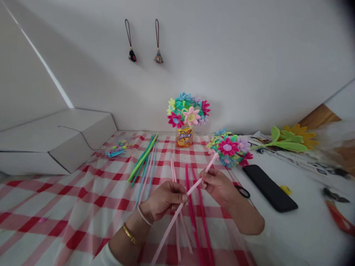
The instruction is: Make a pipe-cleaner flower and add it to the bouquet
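Note:
A light pink pipe cleaner [169, 228] runs slantwise between my hands, its lower end toward the front edge. My left hand [165, 199] pinches it near the middle. Further up, my right hand [219, 184] grips it close to its upper end, which sticks out past the fingers. Beneath my hands, other light pink pipe cleaners [178, 240] and dark pink ones [200, 207] lie on the red-and-white checked cloth [91, 207]. Green pipe cleaners [142, 159] with blue and pink ones are to the left.
A flower bouquet [188, 111] stands in an orange container [184, 137] by the wall. Another bouquet [229, 147] lies to its right, near a black phone [269, 188], scissors [242, 191] and a yellow flower [301, 136]. A white box [55, 140] and small beads [119, 147] are left.

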Demonstrator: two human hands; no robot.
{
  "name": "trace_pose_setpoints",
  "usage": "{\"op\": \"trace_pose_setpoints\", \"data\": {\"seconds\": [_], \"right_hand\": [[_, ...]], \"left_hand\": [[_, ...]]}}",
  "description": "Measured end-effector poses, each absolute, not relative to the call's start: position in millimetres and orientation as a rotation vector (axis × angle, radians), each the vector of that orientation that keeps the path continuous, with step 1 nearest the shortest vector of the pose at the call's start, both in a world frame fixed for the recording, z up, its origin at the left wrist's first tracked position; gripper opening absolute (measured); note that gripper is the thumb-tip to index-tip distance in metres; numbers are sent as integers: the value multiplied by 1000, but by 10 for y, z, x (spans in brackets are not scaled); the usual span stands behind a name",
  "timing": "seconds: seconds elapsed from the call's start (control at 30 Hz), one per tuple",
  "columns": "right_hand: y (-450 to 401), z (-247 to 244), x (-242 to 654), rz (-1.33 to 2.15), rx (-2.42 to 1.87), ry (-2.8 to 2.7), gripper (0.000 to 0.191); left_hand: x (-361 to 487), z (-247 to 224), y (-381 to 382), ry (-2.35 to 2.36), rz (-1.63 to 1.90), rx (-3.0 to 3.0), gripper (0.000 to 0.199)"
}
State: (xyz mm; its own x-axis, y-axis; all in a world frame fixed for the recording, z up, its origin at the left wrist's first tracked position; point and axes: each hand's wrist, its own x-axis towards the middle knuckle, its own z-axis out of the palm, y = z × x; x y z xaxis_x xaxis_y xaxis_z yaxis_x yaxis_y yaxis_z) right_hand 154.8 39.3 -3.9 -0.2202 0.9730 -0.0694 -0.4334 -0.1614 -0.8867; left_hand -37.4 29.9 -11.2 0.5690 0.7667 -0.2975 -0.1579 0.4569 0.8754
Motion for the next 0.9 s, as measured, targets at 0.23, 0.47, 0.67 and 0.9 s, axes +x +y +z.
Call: {"op": "trace_pose_setpoints", "data": {"seconds": [0.23, 0.47, 0.67, 0.9], "right_hand": [[560, 178, 1963, 1498, -667, -550, 18], [626, 167, 2138, 1581, -653, -510, 31], [339, 4, 1550, 1735, -850, -1319, 19], [300, -110, 1398, 1593, -948, -1239, 11]], "left_hand": [[-421, -120, 316, 769, 623, 844, 16], [-440, -128, 330, 735, 719, 778, 14], [-364, -134, 293, 708, 705, 752, 17], [-320, -151, 277, 751, 698, 815, 15]]}}
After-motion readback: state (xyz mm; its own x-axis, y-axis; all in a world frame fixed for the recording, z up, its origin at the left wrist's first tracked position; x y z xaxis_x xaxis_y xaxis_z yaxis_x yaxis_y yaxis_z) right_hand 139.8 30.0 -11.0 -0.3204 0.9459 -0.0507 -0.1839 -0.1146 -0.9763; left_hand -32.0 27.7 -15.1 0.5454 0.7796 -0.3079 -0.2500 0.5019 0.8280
